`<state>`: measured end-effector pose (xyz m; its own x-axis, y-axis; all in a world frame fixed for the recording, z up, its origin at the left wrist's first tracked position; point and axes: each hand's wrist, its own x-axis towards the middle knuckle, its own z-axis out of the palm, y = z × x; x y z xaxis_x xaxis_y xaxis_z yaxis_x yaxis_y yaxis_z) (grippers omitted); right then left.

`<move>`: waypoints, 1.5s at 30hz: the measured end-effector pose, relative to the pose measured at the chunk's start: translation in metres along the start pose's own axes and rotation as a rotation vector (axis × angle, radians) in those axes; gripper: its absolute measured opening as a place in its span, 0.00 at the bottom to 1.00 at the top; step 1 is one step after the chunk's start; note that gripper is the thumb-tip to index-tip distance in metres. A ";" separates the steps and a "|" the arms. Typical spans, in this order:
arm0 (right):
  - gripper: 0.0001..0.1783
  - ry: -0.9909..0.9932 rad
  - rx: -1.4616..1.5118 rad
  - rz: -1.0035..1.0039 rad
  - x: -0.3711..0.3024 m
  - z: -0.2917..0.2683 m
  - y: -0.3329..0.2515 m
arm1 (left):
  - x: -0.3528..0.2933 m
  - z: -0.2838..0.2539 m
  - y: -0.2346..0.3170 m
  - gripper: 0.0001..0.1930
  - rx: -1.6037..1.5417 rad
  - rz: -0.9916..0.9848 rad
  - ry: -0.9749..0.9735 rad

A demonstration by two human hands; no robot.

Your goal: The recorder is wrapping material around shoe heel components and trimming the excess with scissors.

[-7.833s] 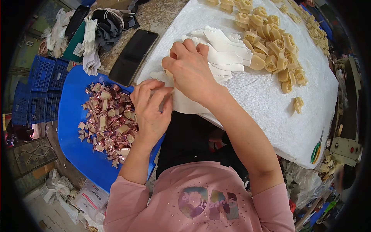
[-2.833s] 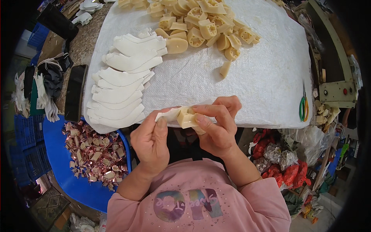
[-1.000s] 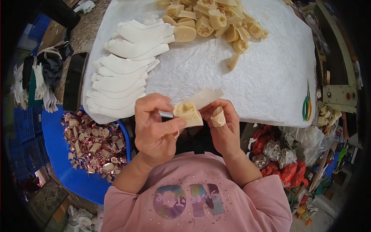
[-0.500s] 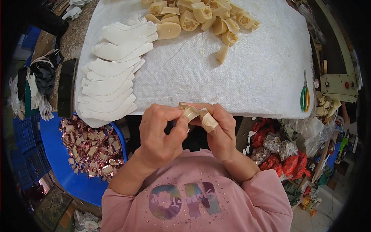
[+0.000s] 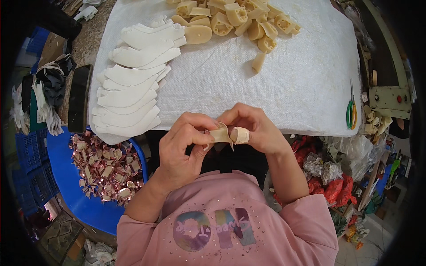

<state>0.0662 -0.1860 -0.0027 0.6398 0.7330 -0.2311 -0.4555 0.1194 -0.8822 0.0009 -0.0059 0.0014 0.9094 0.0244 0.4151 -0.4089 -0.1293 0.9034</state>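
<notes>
In front of my chest, both hands meet on a small cream shoe heel piece with a thin, flaring edge. My left hand pinches its left side between thumb and fingers. My right hand curls behind its far edge, the fingertips partly hidden by the piece. Beige tape wraps the right thumb, which points at the piece. Overlapping white curved cover pieces lie in a column at the left of the white woven sheet. Beige shoe heels are heaped at the far side.
Green-and-orange-handled scissors lie at the sheet's right edge. A dark phone rests left of the sheet. Below it, a blue tub holds many shiny pink heel pieces. Red and clear plastic bags sit at the right.
My right hand has shifted up and right, its thumb turning sideways. The heel piece has turned, showing more of its flared edge. The left hand still pinches it.
</notes>
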 end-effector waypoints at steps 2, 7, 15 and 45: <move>0.15 -0.007 0.020 -0.026 0.005 0.003 -0.006 | 0.004 0.001 0.003 0.10 -0.013 0.083 -0.082; 0.18 0.030 -0.103 -0.061 0.007 0.010 -0.008 | 0.002 -0.003 -0.001 0.10 0.051 0.124 -0.096; 0.16 0.262 -0.274 -0.186 0.011 0.021 -0.002 | -0.001 0.003 -0.002 0.05 -0.008 -0.036 0.037; 0.20 0.153 -0.286 -0.504 0.006 0.009 -0.011 | 0.011 -0.003 0.007 0.05 0.151 -0.023 0.069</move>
<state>0.0694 -0.1765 0.0094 0.8251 0.5256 0.2073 0.0988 0.2271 -0.9689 0.0079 -0.0035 0.0122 0.9088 0.0967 0.4058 -0.3674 -0.2752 0.8884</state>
